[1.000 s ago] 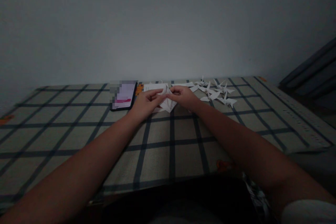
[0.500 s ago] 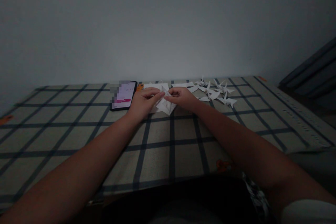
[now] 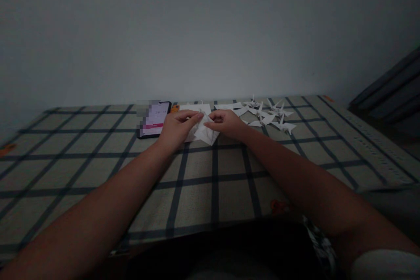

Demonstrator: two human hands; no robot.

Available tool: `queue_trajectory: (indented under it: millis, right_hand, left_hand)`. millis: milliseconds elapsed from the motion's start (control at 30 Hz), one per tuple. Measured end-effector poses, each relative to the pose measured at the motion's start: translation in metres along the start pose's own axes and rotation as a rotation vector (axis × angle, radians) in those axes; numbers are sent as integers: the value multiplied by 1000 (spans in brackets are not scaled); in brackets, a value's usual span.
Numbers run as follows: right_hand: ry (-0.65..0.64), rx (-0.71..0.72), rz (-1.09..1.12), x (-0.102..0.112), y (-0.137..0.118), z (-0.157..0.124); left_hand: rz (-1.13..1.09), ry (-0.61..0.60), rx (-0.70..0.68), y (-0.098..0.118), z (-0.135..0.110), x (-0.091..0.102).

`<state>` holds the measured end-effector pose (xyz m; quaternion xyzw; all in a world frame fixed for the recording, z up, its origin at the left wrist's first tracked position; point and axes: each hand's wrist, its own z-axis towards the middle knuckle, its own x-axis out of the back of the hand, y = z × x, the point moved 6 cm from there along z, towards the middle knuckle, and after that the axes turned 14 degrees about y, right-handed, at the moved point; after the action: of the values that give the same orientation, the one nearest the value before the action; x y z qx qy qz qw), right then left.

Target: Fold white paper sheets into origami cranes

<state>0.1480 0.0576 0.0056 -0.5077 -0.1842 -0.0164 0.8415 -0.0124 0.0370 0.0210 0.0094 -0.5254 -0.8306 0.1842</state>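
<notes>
Between my hands is a partly folded piece of white paper [image 3: 206,134], its creased lower corner pointing toward me. My left hand [image 3: 179,127] pinches its upper left part between thumb and fingers. On the other side my right hand [image 3: 226,122] grips the paper's right edge with thumb and curled forefinger. The fingertips of both hands are close together near the top of the sheet, and they hide some of the folds. Behind them lies more white paper [image 3: 205,107] on the checked cloth.
Several folded paper cranes [image 3: 262,116] sit to the right of my hands, near flat paper pieces [image 3: 228,106]. A phone [image 3: 155,120] with a lit screen lies left of my left hand. The checked tablecloth [image 3: 197,179] reaches a plain wall [image 3: 210,30] behind.
The paper's upper point between my fingertips has lowered or been folded over, and its lower corner has shifted slightly toward me. My fingertips moved a little; both hands keep their hold.
</notes>
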Motion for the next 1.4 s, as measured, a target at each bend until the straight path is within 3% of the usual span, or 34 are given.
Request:
queue_trajectory:
  millis: [433,633,800,1033,1400]
  right_hand:
    - [-24,8,-13,-1,-5,-3]
    - [-60,-1,-9,-4,0,-3]
    - [22,-1,53,0,1,0]
    - [225,-1,189,14,3,8]
    - [151,-72,271,8,6,7]
  left_hand:
    - [-38,82,-61,6,-1,6]
    - [-12,84,-14,4,-3,7]
    - [-74,-1,2,-1,2,-2]
    - [-184,-212,197,-19,-5,-21]
    - [-158,-216,59,-17,-1,-17]
